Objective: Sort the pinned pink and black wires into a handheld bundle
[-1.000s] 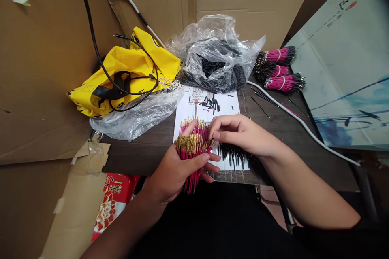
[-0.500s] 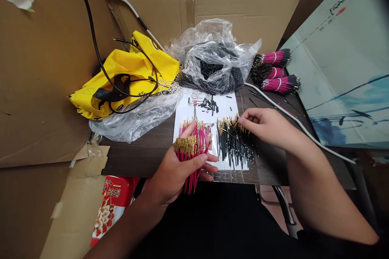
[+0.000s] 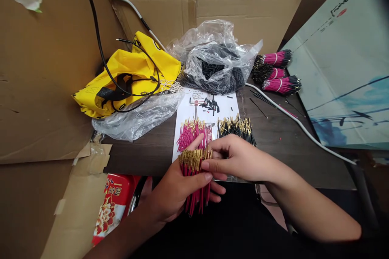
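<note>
My left hand [image 3: 185, 184] is wrapped round a thick bundle of pink wires [image 3: 194, 162] with gold tips upward, near the table's front edge. At the bundle's right side, my right hand [image 3: 226, 156] pinches at the gold tips; whatever lies between its fingers is too small to name. Loose pink wires [image 3: 188, 135] lie on a white sheet [image 3: 179, 109] just behind my left hand. Beside them, partly hidden by my right hand, are black wires [image 3: 238, 128] with gold tips. Short black sleeves [image 3: 211, 104] are scattered on the sheet's upper part.
A clear plastic bag [image 3: 217, 66] of black pieces stands at the back. On the left lie a yellow bag [image 3: 121, 66] and a black cable [image 3: 95, 20]. Tied pink and black bundles [image 3: 279, 84] sit back right, near a white cable [image 3: 316, 139].
My right hand has moved left and nearer, from the black wires to the bundle in my left hand. The bundle and my left hand have come slightly lower, uncovering more loose pink wires.
</note>
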The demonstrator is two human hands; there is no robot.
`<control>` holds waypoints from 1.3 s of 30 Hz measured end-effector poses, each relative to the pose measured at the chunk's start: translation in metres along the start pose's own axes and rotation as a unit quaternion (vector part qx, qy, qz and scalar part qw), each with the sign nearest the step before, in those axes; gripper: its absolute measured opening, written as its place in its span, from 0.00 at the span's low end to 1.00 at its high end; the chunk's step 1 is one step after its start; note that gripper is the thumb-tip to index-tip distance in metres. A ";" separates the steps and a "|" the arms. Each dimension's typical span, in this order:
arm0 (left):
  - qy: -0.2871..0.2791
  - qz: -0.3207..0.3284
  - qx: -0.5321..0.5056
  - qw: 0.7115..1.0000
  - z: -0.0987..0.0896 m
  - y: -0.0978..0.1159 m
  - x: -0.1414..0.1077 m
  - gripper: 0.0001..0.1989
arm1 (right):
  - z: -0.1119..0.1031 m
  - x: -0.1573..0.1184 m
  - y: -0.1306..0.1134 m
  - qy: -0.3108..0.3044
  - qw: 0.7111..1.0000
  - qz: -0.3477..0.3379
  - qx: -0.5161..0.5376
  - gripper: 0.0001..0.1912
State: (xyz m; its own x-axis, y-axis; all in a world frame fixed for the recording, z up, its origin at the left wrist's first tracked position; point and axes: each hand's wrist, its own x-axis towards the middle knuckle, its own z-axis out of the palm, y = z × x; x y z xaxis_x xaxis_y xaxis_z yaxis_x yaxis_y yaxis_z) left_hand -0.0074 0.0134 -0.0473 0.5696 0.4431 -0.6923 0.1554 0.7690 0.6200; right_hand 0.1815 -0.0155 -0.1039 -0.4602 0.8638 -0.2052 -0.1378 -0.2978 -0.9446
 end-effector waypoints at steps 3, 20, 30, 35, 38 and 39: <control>-0.011 -0.028 -0.034 0.999 -0.006 -0.006 -0.011 0.17 | 0.007 0.000 0.008 -0.016 0.998 0.002 0.063 0.18; -0.032 -0.052 -0.009 0.998 -0.011 -0.010 -0.021 0.52 | 0.009 -0.009 0.016 -0.016 0.986 0.039 0.161 0.15; -0.035 -0.049 0.001 0.998 -0.007 -0.013 -0.018 0.54 | 0.013 -0.012 0.019 -0.030 0.985 0.084 0.146 0.16; -0.027 -0.052 -0.009 0.998 -0.007 -0.009 -0.018 0.55 | 0.008 -0.009 0.023 -0.034 0.981 0.055 0.184 0.14; -0.002 -0.046 -0.019 0.999 -0.005 -0.004 -0.016 0.54 | 0.001 -0.006 0.020 -0.018 0.982 0.046 0.183 0.14; 0.010 -0.038 -0.025 0.999 -0.004 -0.003 -0.015 0.54 | -0.002 -0.006 0.019 -0.012 0.982 0.046 0.184 0.14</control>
State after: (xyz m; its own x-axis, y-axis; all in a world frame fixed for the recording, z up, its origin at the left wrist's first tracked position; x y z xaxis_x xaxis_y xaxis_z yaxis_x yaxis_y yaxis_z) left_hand -0.0194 0.0066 -0.0401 0.5408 0.3921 -0.7442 0.1571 0.8221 0.5473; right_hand 0.1836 -0.0248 -0.1210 -0.5050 0.8182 -0.2749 -0.4002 -0.5041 -0.7653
